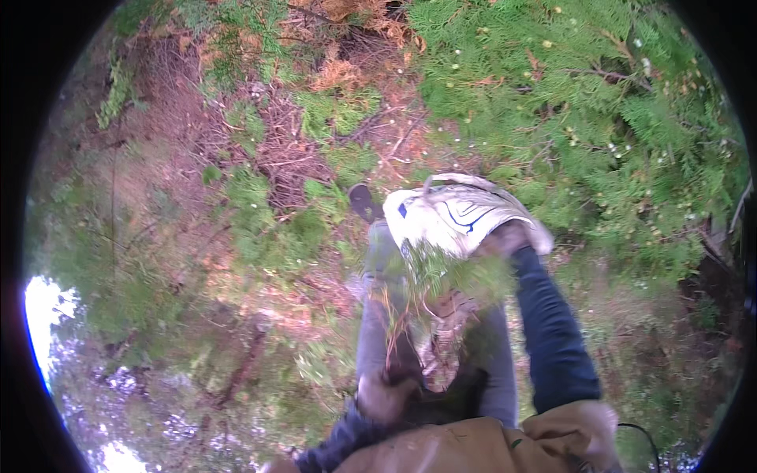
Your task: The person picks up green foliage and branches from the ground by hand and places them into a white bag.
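Observation:
A white bag (455, 213) with dark printed lines hangs in front of my legs. My right hand (502, 239), blurred, grips its near edge at the end of a dark blue sleeve. Blurred green conifer sprigs (437, 269) cross in front of the bag's lower side. Closer to my body, my left hand (387, 397) is low over my left thigh, also blurred. Thin brownish stems (395, 331) stand just beyond it; whether its fingers hold them is unclear. A dark item (446, 402) lies between my thighs, too blurred to name.
Dense green conifer foliage (568, 118) with small pale cones fills the right side. Dry twigs and brown litter (284, 148) cover the ground ahead. My dark shoe (362, 201) shows left of the bag. A thin black cable (644, 434) curves at lower right.

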Demonstrator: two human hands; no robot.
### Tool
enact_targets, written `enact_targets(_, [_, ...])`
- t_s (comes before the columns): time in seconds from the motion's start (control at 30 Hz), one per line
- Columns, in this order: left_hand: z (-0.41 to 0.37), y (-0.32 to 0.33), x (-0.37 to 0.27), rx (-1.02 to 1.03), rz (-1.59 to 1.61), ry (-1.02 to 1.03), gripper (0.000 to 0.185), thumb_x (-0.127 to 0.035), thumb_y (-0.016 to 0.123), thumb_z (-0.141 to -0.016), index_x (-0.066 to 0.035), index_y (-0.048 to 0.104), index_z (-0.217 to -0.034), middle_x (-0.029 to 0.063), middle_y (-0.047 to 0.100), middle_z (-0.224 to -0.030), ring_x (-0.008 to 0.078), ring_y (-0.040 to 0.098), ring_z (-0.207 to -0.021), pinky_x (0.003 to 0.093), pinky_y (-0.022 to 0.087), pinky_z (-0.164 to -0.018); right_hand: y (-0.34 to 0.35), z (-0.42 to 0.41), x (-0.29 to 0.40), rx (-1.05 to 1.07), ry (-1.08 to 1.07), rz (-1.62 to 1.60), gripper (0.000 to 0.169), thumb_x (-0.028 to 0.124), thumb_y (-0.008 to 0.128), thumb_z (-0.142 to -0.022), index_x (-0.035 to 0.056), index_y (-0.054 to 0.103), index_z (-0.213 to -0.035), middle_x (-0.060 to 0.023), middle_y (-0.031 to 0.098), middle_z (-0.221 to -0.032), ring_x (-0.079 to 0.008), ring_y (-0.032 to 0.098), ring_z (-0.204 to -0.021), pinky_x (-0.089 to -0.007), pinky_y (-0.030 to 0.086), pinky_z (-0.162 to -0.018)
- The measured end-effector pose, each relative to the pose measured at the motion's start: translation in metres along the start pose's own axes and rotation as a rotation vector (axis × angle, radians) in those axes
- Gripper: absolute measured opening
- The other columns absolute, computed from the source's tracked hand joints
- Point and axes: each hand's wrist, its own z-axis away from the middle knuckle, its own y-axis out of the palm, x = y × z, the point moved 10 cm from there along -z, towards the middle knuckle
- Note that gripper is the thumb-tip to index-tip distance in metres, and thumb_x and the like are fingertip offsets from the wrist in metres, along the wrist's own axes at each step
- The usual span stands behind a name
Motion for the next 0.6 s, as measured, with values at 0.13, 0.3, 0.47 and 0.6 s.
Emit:
enact_targets(0.13, [-0.016,-0.001,0.029,-0.001,0.219,-0.086,0.016,0.002,0.062,-0.081,0.007,0.066,-0.096,0.0126,0.070,-0.077,0.0167,0.067,-0.070,0.0284,0.054,-0.064,-0.051,0.044,0.009,0.104,0.021,0.039,0.068,0.031,0.070,-0.081,0.0043,0.044,-0.138,-0.0219,0.038,-0.147,-0.0331,0.043,-0.132,-0.0407,0.041,-0.107])
enact_targets(0.3, [-0.018,-0.014,0.024,-0.040,0.093,-0.105,0.015,0.002,0.061,-0.082,0.007,0.065,-0.095,0.0113,0.070,-0.077,0.0155,0.066,-0.067,0.0274,0.053,-0.062,-0.078,0.124,0.123,0.096,-0.354,0.255,0.079,0.039,0.067,-0.083,0.0134,0.029,-0.148,-0.0178,0.029,-0.151,-0.0354,0.033,-0.138,-0.0404,0.029,-0.115])
enact_targets(0.47, [-0.013,-0.012,0.032,-0.079,0.116,-0.026,0.013,0.002,0.061,-0.082,0.005,0.066,-0.093,0.0098,0.069,-0.074,0.0150,0.066,-0.066,0.0272,0.053,-0.062,-0.014,0.087,0.113,0.199,-0.353,0.406,0.079,0.043,0.069,-0.080,0.0086,0.037,-0.143,-0.0185,0.039,-0.144,-0.0348,0.038,-0.135,-0.0397,0.032,-0.113])
enact_targets(0.6, [-0.006,-0.030,-0.026,-0.069,-0.236,0.342,0.013,0.004,0.058,-0.081,0.004,0.066,-0.091,0.0092,0.068,-0.073,0.0149,0.065,-0.065,0.0275,0.053,-0.062,-0.027,0.035,-0.013,0.064,-0.037,0.071,0.079,0.046,0.071,-0.078,0.0048,0.042,-0.139,-0.0191,0.046,-0.139,-0.0343,0.042,-0.132,-0.0392,0.034,-0.112])
